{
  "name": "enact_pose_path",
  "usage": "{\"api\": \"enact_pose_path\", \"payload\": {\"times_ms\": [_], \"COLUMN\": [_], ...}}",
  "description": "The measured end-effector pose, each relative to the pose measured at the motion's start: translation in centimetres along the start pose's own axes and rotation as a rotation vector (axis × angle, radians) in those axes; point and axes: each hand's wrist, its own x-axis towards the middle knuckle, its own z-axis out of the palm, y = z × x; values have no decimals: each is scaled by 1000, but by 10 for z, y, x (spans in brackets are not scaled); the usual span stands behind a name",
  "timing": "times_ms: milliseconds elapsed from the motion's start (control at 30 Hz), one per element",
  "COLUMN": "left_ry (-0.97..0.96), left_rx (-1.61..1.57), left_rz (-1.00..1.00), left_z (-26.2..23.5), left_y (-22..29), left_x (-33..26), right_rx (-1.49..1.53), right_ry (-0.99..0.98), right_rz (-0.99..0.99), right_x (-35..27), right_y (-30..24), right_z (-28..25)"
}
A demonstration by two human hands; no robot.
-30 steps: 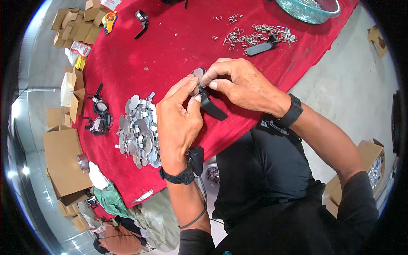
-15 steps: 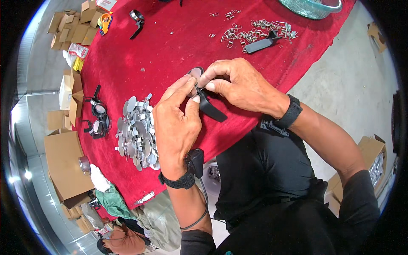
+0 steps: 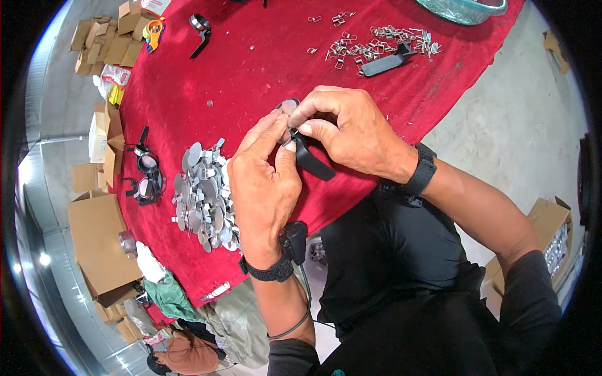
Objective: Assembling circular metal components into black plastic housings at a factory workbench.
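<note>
Over the red cloth, both my hands are closed around a black-handled part (image 3: 315, 160) with a round metal disc at its far end. My left hand (image 3: 266, 178) pinches it near the joint between disc and handle. From the right, the thumb and bent fingers of my right hand (image 3: 356, 128) press at that same joint; whether a small piece sits between them is hidden. The handle slants down to the right below my fingers. Just left of my left hand lies a heap of flat metal discs (image 3: 204, 188) with tabs.
Bent wire clips (image 3: 357, 49) and thin metal pins (image 3: 429, 42) lie at the far right, beside a loose dark handle (image 3: 384, 64). Black ringed parts (image 3: 148, 164) rest at the left; another ringed handle (image 3: 200, 41) lies farther back. A greenish basin (image 3: 464, 11) stands at the far edge.
My left hand has shifted slightly right, and my right wrist has moved a little left. Both keep hold of the black-handled part, which has hardly moved.
</note>
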Motion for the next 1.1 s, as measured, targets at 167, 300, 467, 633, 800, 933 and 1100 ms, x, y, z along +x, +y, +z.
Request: {"api": "enact_pose_path", "payload": {"times_ms": [167,300,467,633,800,933,1100], "left_ry": [15,30,76,83,152,239,283], "left_rx": [-19,-37,-101,-138,-95,-204,-329], "left_rz": [-22,-24,-87,-97,-46,-56,-71], "left_z": [1,4,6,9,6,15,22], "left_y": [5,2,-9,1,-1,-13,-19], "left_x": [-2,-4,-10,-5,-8,-13,-18], "right_rx": [72,98,-94,-225,-107,-96,-91], "right_ry": [-27,-41,-92,87,-61,-73,-117], "right_rz": [180,254,292,-225,-101,-94,-96], "right_x": [2,3,2,-2,2,1,2], "right_y": [-4,-1,-18,-4,-7,-5,-7], "right_z": [-2,-2,-3,-2,-5,-5,-8]}}
